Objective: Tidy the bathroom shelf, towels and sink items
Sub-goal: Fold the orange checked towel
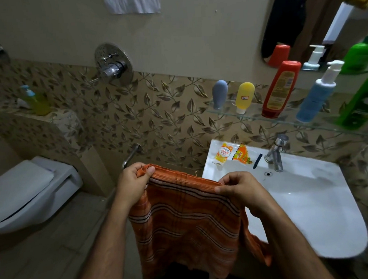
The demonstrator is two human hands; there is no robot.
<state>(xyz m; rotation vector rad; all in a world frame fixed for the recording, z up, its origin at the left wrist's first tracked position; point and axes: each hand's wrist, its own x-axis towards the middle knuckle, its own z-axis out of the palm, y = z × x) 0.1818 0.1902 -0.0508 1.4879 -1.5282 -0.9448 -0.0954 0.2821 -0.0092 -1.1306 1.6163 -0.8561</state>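
An orange striped towel [182, 221] is being held up by its top edge, one corner being pinched between thumb and fingers of the left hand [132, 182] and the other corner being gripped in the closed right hand [239, 188], so that the cloth is hanging flat and doubled below both hands, with a loose end trailing down beneath the right wrist. The towel is judged to be in the middle of being folded, and that part of the task is not yet finished; no rail or place for it is being shown. Just beyond the right hand, the white sink [308, 197] is being left with things still on its rim: two small sachets [232, 154] lying side by side and a dark slim item [257, 161] just beside the tap [277, 152], so the sink items are judged to be still waiting. Higher up and to the right of the hands, the glass shelf [251, 113] is being kept in fair order, with a grey tube [219, 94], a yellow tube [244, 97], a red bottle [282, 88], a blue pump bottle [316, 93] and a green bottle [360, 102] standing in a row; whether it needs more work cannot be told. Above the shelf a mirror [296, 24] is being seen. Straight ahead of the hands, the leaf-patterned tiled wall is being occupied by a chrome shower mixer [113, 65], and a white cloth [131, 3] is hanging at the top. To the left of the left hand, a closed white toilet [27, 192] is being seen over a tiled floor, with a yellow-green bottle [37, 101] on the ledge behind it.
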